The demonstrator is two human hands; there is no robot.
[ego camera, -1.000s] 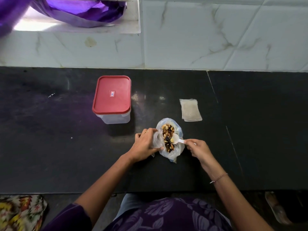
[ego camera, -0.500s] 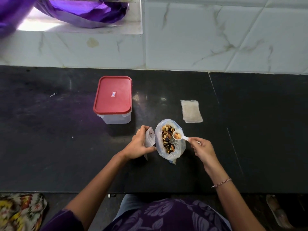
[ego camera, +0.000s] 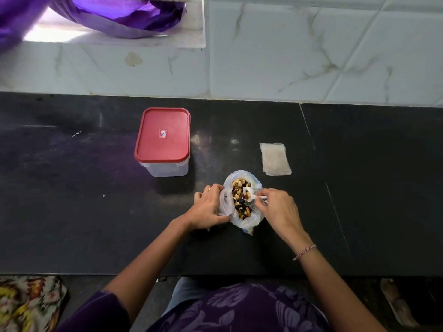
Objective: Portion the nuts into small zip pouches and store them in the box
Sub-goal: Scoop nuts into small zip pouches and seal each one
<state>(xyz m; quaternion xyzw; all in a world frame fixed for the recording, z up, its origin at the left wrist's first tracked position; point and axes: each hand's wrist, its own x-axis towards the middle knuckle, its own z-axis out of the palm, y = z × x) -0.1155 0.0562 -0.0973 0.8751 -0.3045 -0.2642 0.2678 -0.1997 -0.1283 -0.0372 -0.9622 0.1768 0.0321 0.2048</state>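
I see the red-lidded box (ego camera: 163, 140) shut, behind-left of the nut bag (ego camera: 248, 224). The left hand (ego camera: 207, 209) grips a zip pouch (ego camera: 224, 203) at the bag's left edge. The right hand (ego camera: 280, 209) pinches the white spoon (ego camera: 249, 194), which was lifted loaded and is now dipped back into the nuts, so I judge portioning continues.

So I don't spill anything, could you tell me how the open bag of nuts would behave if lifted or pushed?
Probably floppy: the bag is thin, crinkled film slumped on the counter, so it should sag when lifted. Its mouth gapes over the nuts, so tipping likely spills them.
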